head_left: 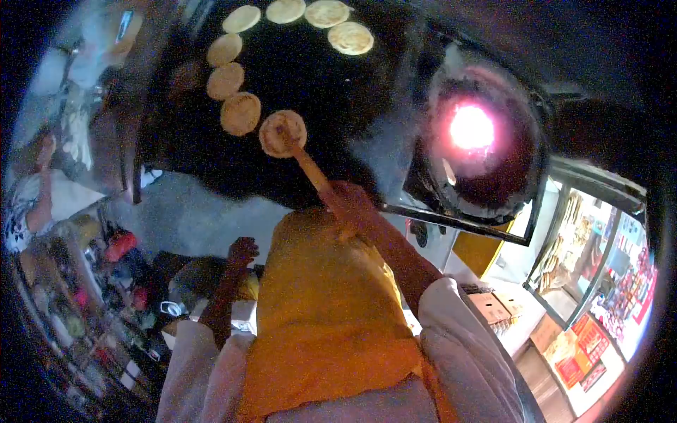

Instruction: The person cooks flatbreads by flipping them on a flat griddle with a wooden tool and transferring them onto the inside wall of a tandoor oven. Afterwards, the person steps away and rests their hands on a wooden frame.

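My right hand [349, 203] is closed round the handle of a wooden tool [312, 171], whose far end reaches a round flatbread [283, 133] on the dark cooking surface [310, 84]. Whether the tool's tip lies on or against the bread is hard to tell. Several more round flatbreads form a curve beyond it, among them one at its left [240, 113] and one at the upper right [350, 38]. My left hand [243, 252] hangs low beside the yellow apron [324, 303], fingers partly spread, holding nothing.
A round opening with a bright pink-white glow [472, 130] lies right of the surface. At the far left another person's arm [44, 183] shows near a pale sheet. Printed boxes [493, 309] and a window frame stand at the lower right.
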Motion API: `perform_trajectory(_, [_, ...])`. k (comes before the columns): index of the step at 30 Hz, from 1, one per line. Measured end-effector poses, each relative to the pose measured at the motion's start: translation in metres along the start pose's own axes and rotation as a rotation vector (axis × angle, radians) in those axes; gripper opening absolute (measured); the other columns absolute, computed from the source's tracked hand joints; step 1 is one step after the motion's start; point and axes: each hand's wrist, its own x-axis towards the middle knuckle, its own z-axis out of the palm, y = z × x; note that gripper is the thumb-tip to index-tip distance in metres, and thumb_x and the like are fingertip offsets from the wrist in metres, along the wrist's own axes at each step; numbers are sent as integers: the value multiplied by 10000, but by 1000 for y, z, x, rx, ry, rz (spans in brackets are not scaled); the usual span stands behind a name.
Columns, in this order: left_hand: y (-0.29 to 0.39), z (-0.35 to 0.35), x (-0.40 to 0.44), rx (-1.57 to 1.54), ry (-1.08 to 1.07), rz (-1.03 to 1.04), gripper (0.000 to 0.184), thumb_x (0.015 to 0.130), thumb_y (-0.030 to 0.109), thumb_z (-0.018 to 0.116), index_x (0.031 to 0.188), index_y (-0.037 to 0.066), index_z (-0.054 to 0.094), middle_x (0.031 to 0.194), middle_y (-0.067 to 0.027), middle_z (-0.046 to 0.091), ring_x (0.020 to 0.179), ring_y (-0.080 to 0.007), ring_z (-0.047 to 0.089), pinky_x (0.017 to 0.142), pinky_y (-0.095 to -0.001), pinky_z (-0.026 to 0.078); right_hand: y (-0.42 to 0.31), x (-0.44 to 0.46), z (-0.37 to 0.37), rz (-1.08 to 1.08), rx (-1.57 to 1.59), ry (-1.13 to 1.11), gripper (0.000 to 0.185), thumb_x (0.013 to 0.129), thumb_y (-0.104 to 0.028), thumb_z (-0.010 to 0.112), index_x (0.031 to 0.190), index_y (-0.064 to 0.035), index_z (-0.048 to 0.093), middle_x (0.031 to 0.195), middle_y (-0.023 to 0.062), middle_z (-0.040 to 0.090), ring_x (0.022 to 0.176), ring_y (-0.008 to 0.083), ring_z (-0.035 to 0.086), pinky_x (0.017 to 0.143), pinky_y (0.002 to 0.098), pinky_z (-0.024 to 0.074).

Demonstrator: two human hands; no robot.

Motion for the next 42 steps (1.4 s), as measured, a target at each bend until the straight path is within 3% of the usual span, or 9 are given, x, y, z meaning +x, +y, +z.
perform_trajectory(3, [-27, -42, 29, 561, -436, 611, 320, 875, 160, 561, 1133, -30, 561, 913, -196, 652, 685, -279, 667, 458, -341, 521, 27, -31, -10, 103, 43, 53, 343, 903, -363, 554, 973, -29, 590, 732, 57, 599, 631, 145, 560, 547, 308, 476])
perform_trajectory(5, [15, 7, 2, -150, -9, -70, 338, 889, 199, 548, 1123, -43, 570, 895, -223, 653, 667, -303, 671, 439, -346, 531, 63, -55, -26, 227, 206, 64, 351, 900, -375, 548, 939, -29, 586, 729, 75, 599, 634, 167, 570, 547, 328, 478])
perform_trajectory(11, [26, 84, 26, 178, 59, -111, 293, 887, 222, 569, 1086, 7, 591, 877, -149, 659, 675, -265, 665, 476, -320, 512, 102, -183, -130, 4, 1183, 349, 300, 860, -281, 630, 1005, -30, 557, 774, 100, 581, 582, 179, 553, 539, 293, 486])
perform_trajectory(13, [21, 109, 35, 200, 42, -162, 273, 890, 216, 571, 1084, 26, 591, 877, -127, 657, 689, -249, 661, 498, -315, 505, 175, -228, -164, -50, 1030, 335, 566, 729, -233, 700, 1208, -45, 464, 1068, 174, 566, 878, 278, 601, 656, 383, 507])
perform_trajectory(19, [13, 169, 14, 183, -66, -26, 259, 904, 275, 572, 1075, 82, 590, 851, -80, 641, 717, -214, 642, 547, -319, 475, 226, -230, -257, 373, 391, 292, 569, 720, -160, 743, 1202, -31, 470, 766, 120, 627, 626, 248, 626, 541, 358, 527])
perform_trajectory(21, [6, 173, 9, 211, -60, -9, 244, 890, 265, 594, 1066, 97, 594, 871, -82, 641, 717, -209, 641, 549, -318, 476, 187, -217, -269, 178, -508, 159, 196, 788, -231, 654, 721, -53, 606, 570, 75, 564, 463, 148, 534, 417, 319, 436])
perform_trajectory(29, [-20, 163, -14, 91, 15, -211, 245, 891, 269, 591, 1051, 85, 570, 920, -83, 621, 755, -227, 622, 601, -350, 496, 119, -188, -307, 218, -721, -195, 163, 857, -258, 592, 909, -105, 604, 743, 90, 604, 669, 211, 609, 602, 354, 510])
perform_trajectory(32, [-90, 104, 9, 195, -71, -4, 251, 894, 269, 584, 1060, 83, 554, 943, -87, 607, 792, -231, 614, 638, -374, 504, 200, -175, -325, 249, 270, -120, 232, 892, -324, 566, 956, -102, 583, 762, 76, 617, 675, 185, 611, 646, 311, 515])
perform_trajectory(42, [-11, 171, -16, 194, -64, -108, 251, 894, 244, 565, 1093, 91, 551, 991, -52, 607, 839, -215, 610, 662, -319, 474, 92, -262, -296, 585, 431, -132, 493, 894, -461, 529, 1122, -24, 552, 783, 130, 631, 658, 216, 628, 548, 334, 524])
